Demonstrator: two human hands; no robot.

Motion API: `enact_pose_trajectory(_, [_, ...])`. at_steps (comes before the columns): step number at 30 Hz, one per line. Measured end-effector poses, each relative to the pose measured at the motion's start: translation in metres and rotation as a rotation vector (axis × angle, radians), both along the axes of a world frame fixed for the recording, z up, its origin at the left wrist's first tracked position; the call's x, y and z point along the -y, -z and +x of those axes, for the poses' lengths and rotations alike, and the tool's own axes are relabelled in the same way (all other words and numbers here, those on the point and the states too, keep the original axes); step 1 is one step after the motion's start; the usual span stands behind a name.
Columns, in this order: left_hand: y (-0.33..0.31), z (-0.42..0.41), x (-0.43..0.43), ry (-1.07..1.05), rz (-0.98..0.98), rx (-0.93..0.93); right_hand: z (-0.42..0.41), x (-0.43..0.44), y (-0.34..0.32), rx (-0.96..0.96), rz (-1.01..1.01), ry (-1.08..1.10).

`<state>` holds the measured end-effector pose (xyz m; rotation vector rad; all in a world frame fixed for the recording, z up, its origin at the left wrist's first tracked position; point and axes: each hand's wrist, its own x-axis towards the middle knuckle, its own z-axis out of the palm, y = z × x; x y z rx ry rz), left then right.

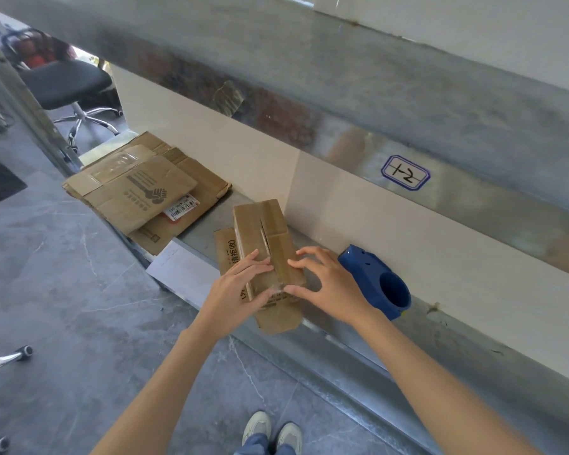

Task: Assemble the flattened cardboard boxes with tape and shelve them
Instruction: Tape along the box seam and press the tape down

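Observation:
A small folded-up cardboard box (260,234) stands on the lower metal shelf (204,241), its two top flaps meeting along a seam. My left hand (240,284) presses the left flap and the box's near left side with spread fingers. My right hand (322,284) presses the right flap, thumb at the near edge where clear tape shines. A blue tape dispenser (375,280) lies on the shelf just right of my right hand. A pile of flattened cardboard boxes (142,188) lies further left on the same shelf.
An upper metal shelf (342,103) with a label reading 12 (405,173) overhangs the work spot. A white sheet (178,267) sticks out over the shelf edge. A black office chair (66,87) stands at far left. My shoes (273,431) are on the grey tiled floor.

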<state>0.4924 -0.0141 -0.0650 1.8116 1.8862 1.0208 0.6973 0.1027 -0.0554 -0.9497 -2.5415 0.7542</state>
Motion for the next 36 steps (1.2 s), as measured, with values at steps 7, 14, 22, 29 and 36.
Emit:
enact_pose_trajectory(7, [0.004, 0.013, -0.003, -0.139, 0.084, 0.055, -0.015, 0.014, 0.008, -0.192, -0.170, 0.182])
enact_pose_trajectory(14, [0.000, 0.003, 0.002, -0.029, 0.036, 0.092, -0.005, 0.004, 0.009, -0.155, -0.199, 0.122])
enact_pose_trajectory(22, [-0.006, 0.000, 0.002, 0.014, -0.050, 0.135, 0.000, 0.001, 0.007, -0.086, -0.172, 0.108])
enact_pose_trajectory(29, [-0.010, -0.007, 0.001, 0.040, -0.107, 0.105, 0.007, 0.001, 0.001, 0.030, -0.171, 0.037])
enact_pose_trajectory(36, [-0.008, -0.006, 0.002, 0.028, -0.094, 0.106, 0.002, 0.003, 0.008, -0.045, -0.119, 0.095])
